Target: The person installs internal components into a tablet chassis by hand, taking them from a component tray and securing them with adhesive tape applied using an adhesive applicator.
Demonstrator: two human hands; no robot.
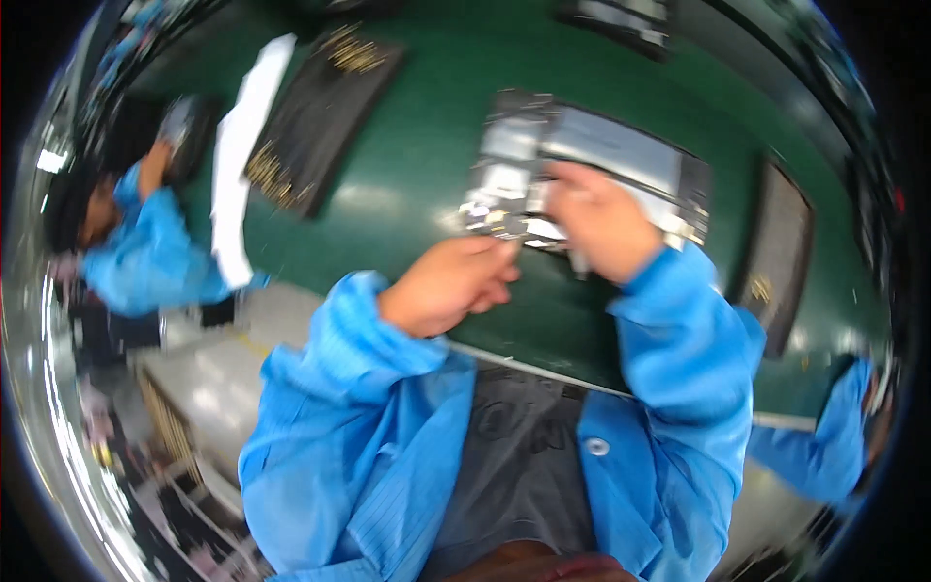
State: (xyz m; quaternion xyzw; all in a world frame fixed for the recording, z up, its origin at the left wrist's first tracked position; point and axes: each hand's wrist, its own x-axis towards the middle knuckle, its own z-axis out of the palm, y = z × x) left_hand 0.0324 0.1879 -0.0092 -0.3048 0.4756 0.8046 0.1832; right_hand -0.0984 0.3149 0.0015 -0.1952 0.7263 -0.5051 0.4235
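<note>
My left hand is closed, its fingertips pinched at the lower end of a phone-like assembly with a black top, a silver panel and small bright parts near its lower end. My right hand reaches over the right side of that assembly, fingers bent inward. Whatever lies between those fingers is blurred and partly covered. Under and beyond the right hand is a black tray bearing flat silver rectangular panels, overlapped at its left by the assembly.
On the green table, a dark mat or tray with small gold-coloured parts lies to the left, beside a white strip. Another dark tray stands right. A co-worker's blue sleeve is at left, another sleeve at lower right.
</note>
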